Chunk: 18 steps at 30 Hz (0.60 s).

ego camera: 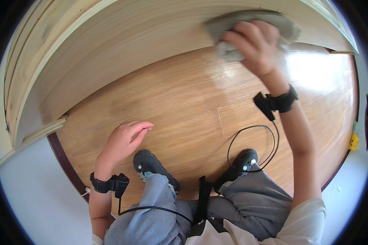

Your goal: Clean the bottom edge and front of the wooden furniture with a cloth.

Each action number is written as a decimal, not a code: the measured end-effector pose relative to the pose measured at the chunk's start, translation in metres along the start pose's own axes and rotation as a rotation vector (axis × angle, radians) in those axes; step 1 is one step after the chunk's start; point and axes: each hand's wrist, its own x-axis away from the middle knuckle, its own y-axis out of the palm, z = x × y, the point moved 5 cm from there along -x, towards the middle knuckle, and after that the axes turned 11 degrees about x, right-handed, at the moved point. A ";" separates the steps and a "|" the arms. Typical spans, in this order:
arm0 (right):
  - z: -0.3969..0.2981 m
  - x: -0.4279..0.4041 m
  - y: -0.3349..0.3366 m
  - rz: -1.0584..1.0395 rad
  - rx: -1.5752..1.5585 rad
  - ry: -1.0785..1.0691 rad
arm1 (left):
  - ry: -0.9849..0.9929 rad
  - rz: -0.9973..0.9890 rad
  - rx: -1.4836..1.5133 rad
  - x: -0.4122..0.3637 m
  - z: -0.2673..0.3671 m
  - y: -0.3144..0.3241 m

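My right hand [257, 49] grips a folded grey cloth [257, 19] and is stretched out to the upper right. The cloth lies over the pale wooden panel [135, 46] of a piece of furniture and appears to press on it. Motion blurs both the cloth and the fingers. My left hand [122, 141] hangs over the floor at the left and holds nothing. Its fingers are loosely curled together, with the thumb tip close to them. Each wrist wears a black strap with a small device, the left strap [103, 183] and the right strap [283, 99].
Wood-look flooring [171, 101] spreads below the panel. A black cable [228, 147] loops from the right wrist device near my black clog [151, 163]. White walls with dark red skirting [66, 162] stand at both sides. A yellow tag [354, 142] hangs at the right wall.
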 end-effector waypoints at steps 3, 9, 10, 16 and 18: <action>0.025 0.019 -0.005 -0.033 0.011 0.096 | 0.015 0.032 -0.004 0.000 0.001 -0.001; 0.008 0.011 -0.002 0.114 -0.050 0.292 | -0.012 0.065 0.058 0.020 -0.014 -0.002; -0.002 0.005 0.000 0.114 -0.054 0.274 | -0.023 0.078 0.056 0.026 -0.018 -0.006; -0.096 -0.059 0.011 0.108 -0.167 0.015 | -0.116 0.116 -0.035 0.054 -0.035 -0.022; -0.136 -0.085 0.019 0.134 -0.368 -0.041 | -0.130 0.173 0.037 0.059 -0.038 -0.026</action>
